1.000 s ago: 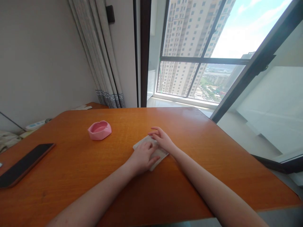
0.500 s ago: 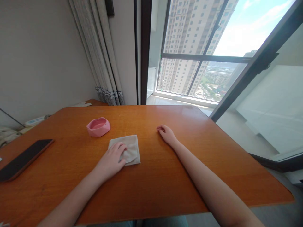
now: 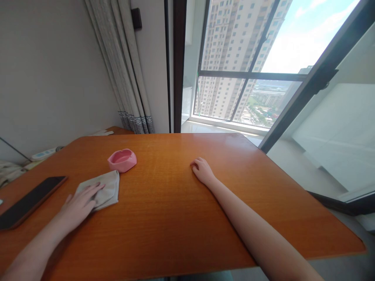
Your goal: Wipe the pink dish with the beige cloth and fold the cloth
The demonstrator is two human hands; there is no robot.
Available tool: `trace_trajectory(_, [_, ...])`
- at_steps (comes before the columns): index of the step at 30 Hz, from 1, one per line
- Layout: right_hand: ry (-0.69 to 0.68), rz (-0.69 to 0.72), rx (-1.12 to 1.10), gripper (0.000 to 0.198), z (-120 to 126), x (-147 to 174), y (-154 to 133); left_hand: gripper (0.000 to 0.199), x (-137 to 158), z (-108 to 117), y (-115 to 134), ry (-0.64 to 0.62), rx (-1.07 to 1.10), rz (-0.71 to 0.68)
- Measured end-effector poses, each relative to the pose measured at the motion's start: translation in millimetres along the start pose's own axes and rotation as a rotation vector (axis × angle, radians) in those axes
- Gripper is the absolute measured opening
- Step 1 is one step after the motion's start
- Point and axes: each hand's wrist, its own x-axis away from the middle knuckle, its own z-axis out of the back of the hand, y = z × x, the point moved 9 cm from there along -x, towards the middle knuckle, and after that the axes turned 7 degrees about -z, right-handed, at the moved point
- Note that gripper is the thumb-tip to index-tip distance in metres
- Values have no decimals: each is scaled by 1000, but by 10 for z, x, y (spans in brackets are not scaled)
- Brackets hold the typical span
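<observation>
My left hand (image 3: 79, 205) lies flat, fingers stretched out, on a folded light-grey cloth (image 3: 109, 189) on the wooden table. The cloth's left part is covered by the hand. Just beyond the cloth's upper right corner sits a pink faceted ashtray (image 3: 122, 160). My right hand (image 3: 202, 171) rests on its side on the tabletop, right of the ashtray and well apart from it. Its fingers are loosely curled in, and nothing shows in them.
A dark phone (image 3: 32, 201) lies on the table (image 3: 164, 230) to the left of the cloth. Behind the table hang a grey curtain (image 3: 129, 78) and a dark door frame (image 3: 178, 66). A white power strip (image 3: 43, 153) is beyond the left edge.
My left hand has slid the cloth leftward across the table, from right of the ashtray to its near left. My right hand stays nearly in place.
</observation>
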Motion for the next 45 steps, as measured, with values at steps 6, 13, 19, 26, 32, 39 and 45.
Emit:
trace_trajectory(6, [18,0,6,23,-1,-6,-7,30,-2,99,1115,65,236,-176])
trace_trajectory(13, [-16,-17,40,23,-44,-30,44,24,-226,-392,2810,-182,503,-581])
trace_trajectory(19, [-70,137,118,29,-76,98,-307,19,-727,-635,3078,-100,413,-554])
trace_trajectory(26, [-163,234,14,19,-250,220,-646,11,-629,-672,3168,-142,475,-669])
trace_trajectory(32, [-154,179,20,13,-277,150,-517,8,-626,-660,3177,-128,440,-686])
trace_trajectory(39, [-167,188,-27,10,-222,152,-514,10,-617,-661,3204,-140,410,-702])
trace_trajectory(45, [-187,201,30,17,-123,152,-464,32,-851,225,2045,401,77,-191])
